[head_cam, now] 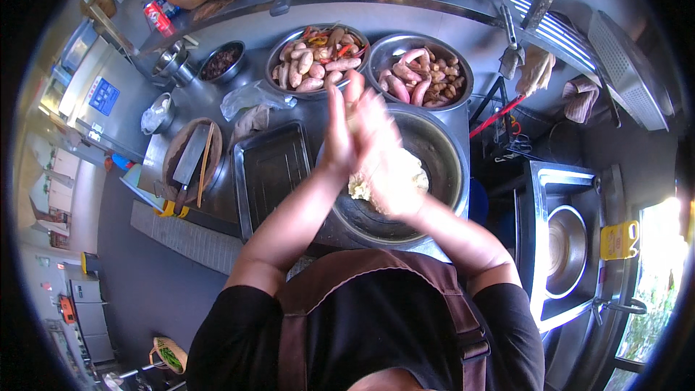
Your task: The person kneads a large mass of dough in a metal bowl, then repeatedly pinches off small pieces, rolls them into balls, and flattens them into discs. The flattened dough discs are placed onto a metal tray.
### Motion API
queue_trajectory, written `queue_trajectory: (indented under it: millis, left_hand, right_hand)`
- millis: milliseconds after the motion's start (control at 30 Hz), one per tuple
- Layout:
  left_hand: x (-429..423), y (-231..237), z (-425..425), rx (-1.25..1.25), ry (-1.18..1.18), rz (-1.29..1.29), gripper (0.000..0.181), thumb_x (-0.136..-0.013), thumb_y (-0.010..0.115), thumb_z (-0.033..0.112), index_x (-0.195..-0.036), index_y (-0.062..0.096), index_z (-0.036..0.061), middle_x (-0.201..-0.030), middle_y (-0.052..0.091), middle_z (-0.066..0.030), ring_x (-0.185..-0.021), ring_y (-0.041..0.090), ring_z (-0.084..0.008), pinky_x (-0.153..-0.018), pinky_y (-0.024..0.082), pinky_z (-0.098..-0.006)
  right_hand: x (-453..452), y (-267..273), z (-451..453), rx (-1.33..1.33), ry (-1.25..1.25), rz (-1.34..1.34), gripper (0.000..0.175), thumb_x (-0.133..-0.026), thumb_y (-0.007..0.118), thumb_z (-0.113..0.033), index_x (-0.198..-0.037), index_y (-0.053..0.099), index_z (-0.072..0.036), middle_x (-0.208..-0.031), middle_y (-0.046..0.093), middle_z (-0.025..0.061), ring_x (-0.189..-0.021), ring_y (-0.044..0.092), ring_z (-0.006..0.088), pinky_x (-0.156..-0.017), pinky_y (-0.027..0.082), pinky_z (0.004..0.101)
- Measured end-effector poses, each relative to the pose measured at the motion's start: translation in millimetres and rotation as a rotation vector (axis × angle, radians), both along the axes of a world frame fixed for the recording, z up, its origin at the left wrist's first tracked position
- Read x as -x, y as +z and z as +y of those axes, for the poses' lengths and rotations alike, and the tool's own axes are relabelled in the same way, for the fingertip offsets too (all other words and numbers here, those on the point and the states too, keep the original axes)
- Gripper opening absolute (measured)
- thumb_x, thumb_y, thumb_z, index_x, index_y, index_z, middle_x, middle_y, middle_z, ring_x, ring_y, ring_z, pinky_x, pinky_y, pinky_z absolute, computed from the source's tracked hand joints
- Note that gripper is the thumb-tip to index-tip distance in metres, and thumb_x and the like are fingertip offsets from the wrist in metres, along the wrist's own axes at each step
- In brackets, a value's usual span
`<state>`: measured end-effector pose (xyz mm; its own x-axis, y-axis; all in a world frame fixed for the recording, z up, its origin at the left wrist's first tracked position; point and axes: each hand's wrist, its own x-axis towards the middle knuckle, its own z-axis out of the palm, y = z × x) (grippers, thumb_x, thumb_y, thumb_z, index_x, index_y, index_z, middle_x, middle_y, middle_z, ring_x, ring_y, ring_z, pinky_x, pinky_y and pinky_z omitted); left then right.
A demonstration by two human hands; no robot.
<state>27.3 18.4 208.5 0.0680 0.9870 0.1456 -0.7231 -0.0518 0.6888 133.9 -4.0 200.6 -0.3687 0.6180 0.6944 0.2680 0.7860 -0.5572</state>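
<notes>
My left hand (343, 127) and my right hand (386, 160) are raised with palms facing and pressed near each other, over a large steel bowl (459, 174). Motion blurs the right one. A bit of something pale shows between the palms, mostly hidden by the fingers. Beneath them a lumpy, pale yellow dough-like mass (415, 165) lies in the bowl, partly covered by my right hand. Left of the bowl is a dark rectangular metal tray (271, 174) with nothing visible on it.
Behind stand a steel bowl of sausages and peppers (309, 68) and another of sausages and knobbly roots (418, 79). At left, a cleaver (193, 155) and chopsticks (205, 165) lie across a round board (171, 157). A plastic bag (252, 99) lies behind the tray; a sink (589, 260) is at right.
</notes>
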Motion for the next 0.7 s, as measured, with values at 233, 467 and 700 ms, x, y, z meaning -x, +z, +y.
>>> queue_trajectory:
  millis: [233,467,700]
  left_hand:
    - [-42.4,0.6,-49.3,-0.424,0.008,0.549,0.083,-0.094,0.011,0.065,-0.150,-0.007,0.0057,-0.159,-0.006,-0.0088,-0.146,-0.004,-0.0230,-0.116,-0.006,-0.0377]
    - [7.0,-32.3,7.5,-0.039,0.000,-0.046,0.076,-0.095,0.040,0.058,-0.150,0.010,0.0154,-0.150,0.028,-0.0153,-0.129,0.044,-0.0257,-0.106,0.036,-0.0449]
    - [7.7,1.2,2.1,-0.083,0.095,-0.084,0.025,-0.087,0.069,0.029,-0.096,0.059,0.0085,-0.076,0.057,-0.0016,-0.070,0.056,-0.0130,-0.071,0.050,-0.0326]
  right_hand:
    - [-14.8,7.0,90.6,-0.078,-0.372,0.024,0.054,-0.096,0.041,-0.024,-0.143,0.028,0.000,-0.145,0.033,0.0267,-0.135,0.033,0.0398,-0.112,0.024,0.0454]
    - [-13.1,35.8,-0.8,0.435,0.370,0.072,0.080,-0.095,0.007,-0.063,-0.146,0.032,-0.006,-0.153,0.027,0.0125,-0.143,0.021,0.0281,-0.115,0.013,0.0424]
    - [-50.8,-9.3,48.6,0.807,-0.093,1.078,0.059,-0.097,0.033,-0.054,-0.127,0.052,-0.007,-0.126,0.058,0.0104,-0.115,0.054,0.0226,-0.099,0.038,0.0414]
